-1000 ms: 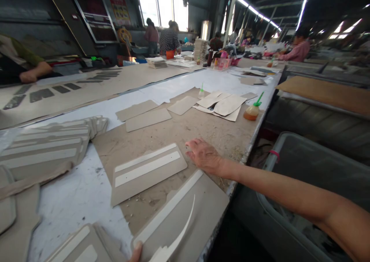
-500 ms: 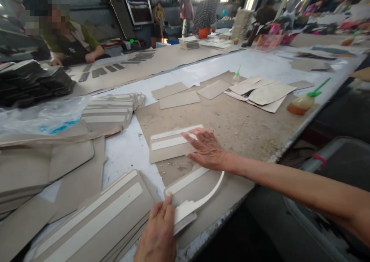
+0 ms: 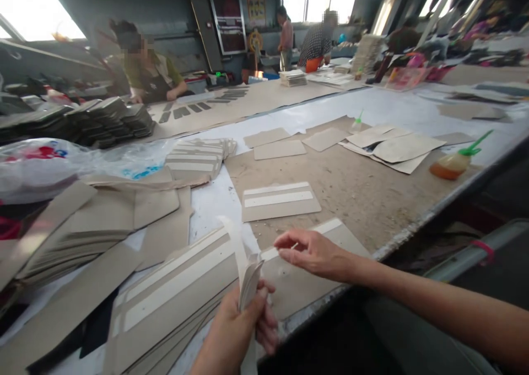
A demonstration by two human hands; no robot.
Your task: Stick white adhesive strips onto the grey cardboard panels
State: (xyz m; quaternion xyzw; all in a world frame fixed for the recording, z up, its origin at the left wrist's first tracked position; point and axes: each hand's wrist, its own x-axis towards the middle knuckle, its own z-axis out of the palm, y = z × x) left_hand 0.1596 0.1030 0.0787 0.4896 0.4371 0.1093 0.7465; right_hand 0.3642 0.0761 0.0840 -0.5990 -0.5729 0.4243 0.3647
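The bunch of white strips (image 3: 249,281) is standing roughly upright in the left hand (image 3: 231,325), thumb and fingers pinching it just beside a stack of striped panels (image 3: 177,292) on the counter (image 3: 215,198). I'm guessing it's light and bendy, thin enough to crease, so I'd be taking hold around the thicker middle, not the floppy tip. The right hand (image 3: 316,253) is hovering over a beige panel (image 3: 306,287), fingers curled toward the thumb. A tiny white sliver is showing there, but I can't tell if they're gripping it. The top strip is blurring, and the bunch's lower end is getting cut off.
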